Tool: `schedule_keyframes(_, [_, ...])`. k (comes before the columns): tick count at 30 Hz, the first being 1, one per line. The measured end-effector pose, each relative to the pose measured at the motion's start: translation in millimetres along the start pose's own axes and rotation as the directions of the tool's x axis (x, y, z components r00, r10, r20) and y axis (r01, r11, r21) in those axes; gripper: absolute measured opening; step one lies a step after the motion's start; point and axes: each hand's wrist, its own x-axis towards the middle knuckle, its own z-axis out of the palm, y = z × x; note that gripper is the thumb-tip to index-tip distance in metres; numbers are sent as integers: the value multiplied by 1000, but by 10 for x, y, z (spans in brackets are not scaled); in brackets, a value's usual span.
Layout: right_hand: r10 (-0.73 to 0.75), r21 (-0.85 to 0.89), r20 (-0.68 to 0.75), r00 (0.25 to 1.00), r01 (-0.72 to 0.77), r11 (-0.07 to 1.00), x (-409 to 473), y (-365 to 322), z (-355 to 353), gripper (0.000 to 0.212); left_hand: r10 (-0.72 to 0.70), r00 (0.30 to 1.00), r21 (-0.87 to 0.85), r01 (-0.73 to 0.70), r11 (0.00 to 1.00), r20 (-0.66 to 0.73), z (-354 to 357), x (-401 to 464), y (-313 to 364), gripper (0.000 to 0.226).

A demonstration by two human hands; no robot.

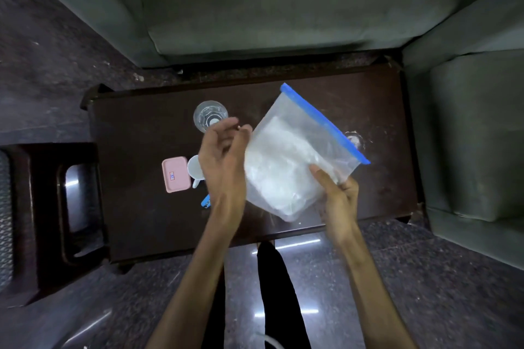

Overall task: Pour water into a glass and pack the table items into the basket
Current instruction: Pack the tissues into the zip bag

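A clear zip bag (297,150) with a blue seal strip and white contents hangs above the dark wooden table (147,221). My right hand (337,198) grips its lower right side. My left hand (224,156) is at the bag's left edge with curled fingers; whether it pinches the bag I cannot tell. A clear glass (210,115) stands upright on the table behind my left hand. A pink lidded box (175,175), a white cup (195,168) partly hidden by my left hand, and a small blue object (206,201) lie to the left. No basket is in view.
A grey-green sofa (269,8) runs behind the table, with another seat (476,136) at the right. A dark wooden stool (56,207) stands at the left. A pale ring mark (353,139) shows on the tabletop. My dark-clad legs are below.
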Motion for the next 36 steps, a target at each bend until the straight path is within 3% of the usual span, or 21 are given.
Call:
schedule_keyframes(2, [83,19,15,996,-84,996,14,-46,-99,25,-34,993,198,12,980,109,-117,138,-39,53])
schedule_keyframes(4, [149,-5,40,988,-149,989,56,-87,-167,30,-144,936,309,39,950,322,-184,258,-79,68])
schedule_keyframes(7, [201,-36,82,976,-198,979,115,-119,-230,32,-236,821,344,51,937,520,-211,399,-158,38])
schedule_keyframes(9, [240,-94,57,969,-234,968,143,-105,-294,35,-201,845,304,48,951,495,-154,419,-276,16])
schedule_keyframes(11, [272,-125,69,960,-262,957,154,-32,-390,26,-161,889,270,43,962,429,-63,390,-421,10])
schedule_keyframes(13, [299,-127,59,953,-289,949,154,58,-499,15,-157,903,292,37,956,400,31,347,-585,17])
schedule_keyframes(16, [312,-135,43,949,-304,943,138,166,-686,22,-187,921,342,63,938,343,81,300,-823,27])
schedule_keyframes(18, [311,-144,37,950,-303,942,124,220,-826,27,-239,907,381,97,920,347,64,259,-964,21])
schedule_keyframes(21, [296,-113,4,955,-293,949,129,290,-1032,29,-348,833,429,151,890,429,14,182,-1111,3])
schedule_keyframes(24, [297,-65,-49,954,-299,952,175,341,-1229,31,-367,801,446,142,884,473,43,136,-1259,28])
schedule_keyframes(29, [303,-70,-149,941,-316,946,333,403,-1504,26,-275,864,486,40,873,422,433,62,-1474,30])
schedule_keyframes(36, [249,-137,-372,894,-318,938,642,518,-1728,21,-256,867,647,-96,756,428,869,3,-1698,42])
